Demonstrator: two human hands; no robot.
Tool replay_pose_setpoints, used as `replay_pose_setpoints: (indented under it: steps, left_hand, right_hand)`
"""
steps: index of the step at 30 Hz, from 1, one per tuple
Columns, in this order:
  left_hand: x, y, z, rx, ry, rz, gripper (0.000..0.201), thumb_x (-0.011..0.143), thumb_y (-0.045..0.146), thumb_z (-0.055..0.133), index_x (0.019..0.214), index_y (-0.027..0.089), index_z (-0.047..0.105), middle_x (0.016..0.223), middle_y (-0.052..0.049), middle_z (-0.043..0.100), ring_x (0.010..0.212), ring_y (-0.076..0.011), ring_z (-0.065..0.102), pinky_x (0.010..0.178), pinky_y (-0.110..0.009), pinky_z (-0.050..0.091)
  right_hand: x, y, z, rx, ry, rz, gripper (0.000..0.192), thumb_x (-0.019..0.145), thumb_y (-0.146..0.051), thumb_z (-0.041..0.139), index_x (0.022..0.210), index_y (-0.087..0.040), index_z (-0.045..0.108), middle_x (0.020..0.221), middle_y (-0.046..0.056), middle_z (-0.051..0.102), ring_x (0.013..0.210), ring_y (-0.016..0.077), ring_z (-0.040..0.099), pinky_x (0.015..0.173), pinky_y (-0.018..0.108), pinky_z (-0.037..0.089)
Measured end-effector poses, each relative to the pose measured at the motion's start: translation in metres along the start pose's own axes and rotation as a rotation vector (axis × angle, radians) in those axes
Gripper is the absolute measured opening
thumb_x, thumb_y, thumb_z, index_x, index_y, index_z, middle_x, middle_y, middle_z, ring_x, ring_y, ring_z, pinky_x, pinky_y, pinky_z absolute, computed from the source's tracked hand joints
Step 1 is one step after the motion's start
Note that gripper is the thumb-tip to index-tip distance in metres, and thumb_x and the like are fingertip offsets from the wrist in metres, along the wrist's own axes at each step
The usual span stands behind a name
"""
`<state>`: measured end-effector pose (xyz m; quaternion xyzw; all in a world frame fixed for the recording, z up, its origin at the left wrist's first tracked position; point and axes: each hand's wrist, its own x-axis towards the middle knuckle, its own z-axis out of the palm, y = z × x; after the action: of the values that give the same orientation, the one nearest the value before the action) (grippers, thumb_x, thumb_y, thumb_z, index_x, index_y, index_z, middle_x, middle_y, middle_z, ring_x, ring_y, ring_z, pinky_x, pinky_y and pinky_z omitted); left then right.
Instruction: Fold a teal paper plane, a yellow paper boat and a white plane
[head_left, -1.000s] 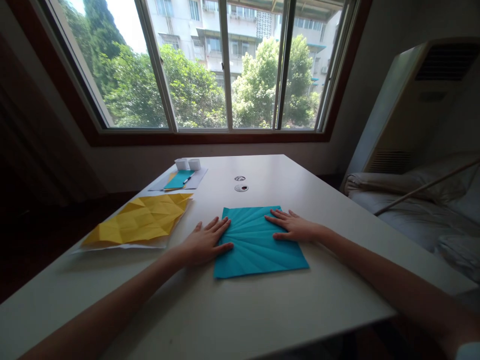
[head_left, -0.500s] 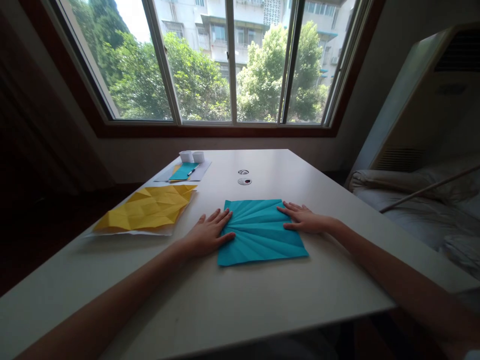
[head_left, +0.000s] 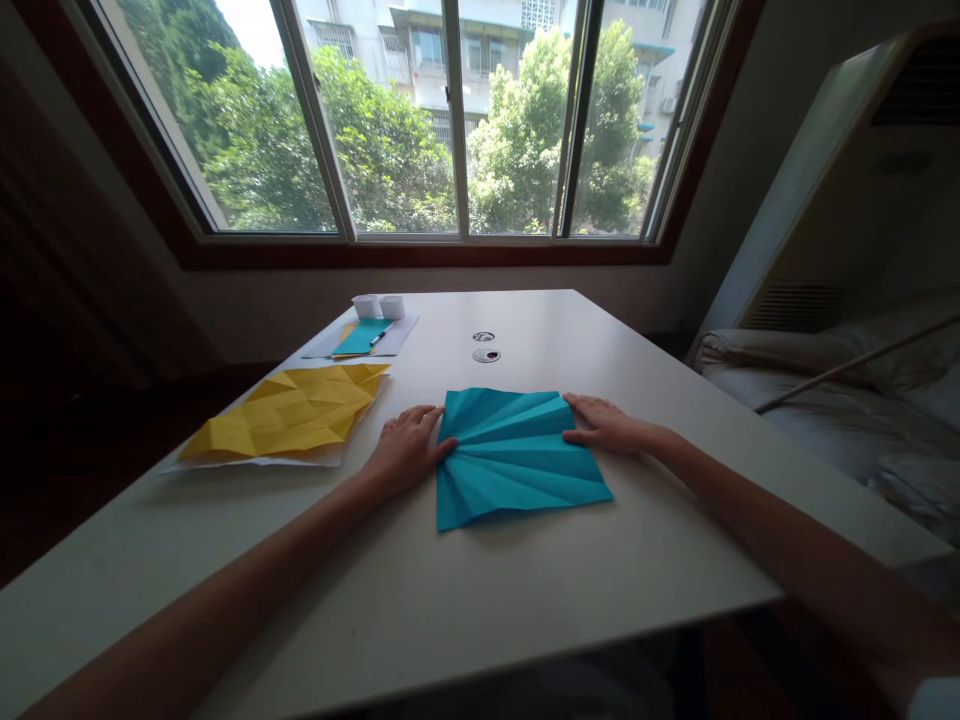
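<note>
A teal sheet of paper [head_left: 514,455] with fan-like creases lies on the white table [head_left: 480,600] in front of me. My left hand [head_left: 405,450] grips its left edge, fingers curled around the far left corner. On the opposite side, my right hand [head_left: 606,425] pinches the right edge near the far right corner. The paper's pleats bulge up a little between the two hands.
A creased yellow sheet [head_left: 289,420] lies on white paper at the left. Farther back sit a small teal sheet with a pen [head_left: 362,338] and two white cups [head_left: 379,306]. Two round cable holes [head_left: 486,354] are mid-table. A bed [head_left: 847,410] stands to the right.
Both hands moved from lying flat on the teal sheet to gripping its left and right edges. The sheet has narrowed and its pleats have risen.
</note>
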<state>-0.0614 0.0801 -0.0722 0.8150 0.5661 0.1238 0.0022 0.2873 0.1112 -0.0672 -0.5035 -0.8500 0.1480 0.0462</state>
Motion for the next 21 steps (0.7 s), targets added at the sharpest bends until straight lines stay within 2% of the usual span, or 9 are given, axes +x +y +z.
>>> replay_pose_setpoints:
  steps: [4, 9, 12, 16, 21]
  left_hand:
    - [0.002, -0.008, 0.006, -0.011, -0.035, -0.044, 0.067, 0.082, 0.061, 0.035, 0.131, 0.015, 0.043, 0.136, -0.015, 0.041, 0.126, -0.0336, 0.033, 0.099, -0.052, 0.027]
    - [0.005, -0.014, 0.006, -0.133, 0.039, 0.026, 0.054, 0.079, 0.06, 0.045, 0.113, 0.02, 0.06, 0.126, -0.01, 0.053, 0.118, -0.03, 0.043, 0.096, -0.045, 0.033]
    - [0.006, -0.013, 0.005, -0.222, 0.087, 0.069, 0.047, 0.076, 0.058, 0.051, 0.101, 0.021, 0.065, 0.115, -0.008, 0.06, 0.111, -0.0286, 0.048, 0.094, -0.041, 0.036]
    - [0.006, -0.008, 0.003, -0.292, 0.13, 0.138, 0.032, 0.075, 0.048, 0.055, 0.088, 0.021, 0.067, 0.102, -0.007, 0.065, 0.109, -0.0276, 0.049, 0.094, -0.04, 0.036]
    - [0.005, -0.006, 0.003, -0.364, 0.169, 0.13, 0.027, 0.074, 0.043, 0.057, 0.085, 0.019, 0.065, 0.098, -0.008, 0.065, 0.097, -0.0245, 0.055, 0.085, -0.036, 0.043]
  right_hand:
    - [0.001, 0.0, 0.001, 0.02, 0.025, 0.033, 0.087, 0.074, -0.071, 0.039, 0.141, -0.017, 0.023, 0.147, 0.013, 0.022, 0.134, 0.0305, 0.021, 0.108, 0.045, 0.018]
    - [0.004, -0.002, 0.002, 0.048, 0.133, -0.014, 0.079, 0.072, -0.066, 0.049, 0.133, -0.016, 0.04, 0.138, 0.014, 0.04, 0.126, 0.0301, 0.036, 0.103, 0.042, 0.029]
    - [0.006, -0.002, 0.003, 0.052, 0.201, 0.043, 0.076, 0.067, -0.067, 0.055, 0.124, -0.017, 0.05, 0.127, 0.014, 0.05, 0.117, 0.0312, 0.044, 0.097, 0.042, 0.035]
    - [0.004, -0.004, 0.003, 0.057, 0.228, 0.139, 0.076, 0.063, -0.069, 0.057, 0.118, -0.017, 0.054, 0.121, 0.013, 0.055, 0.111, 0.0326, 0.047, 0.091, 0.043, 0.038]
    - [0.002, -0.008, 0.002, 0.055, 0.243, 0.17, 0.07, 0.061, -0.067, 0.06, 0.11, -0.018, 0.059, 0.113, 0.013, 0.058, 0.107, 0.0322, 0.049, 0.086, 0.042, 0.04]
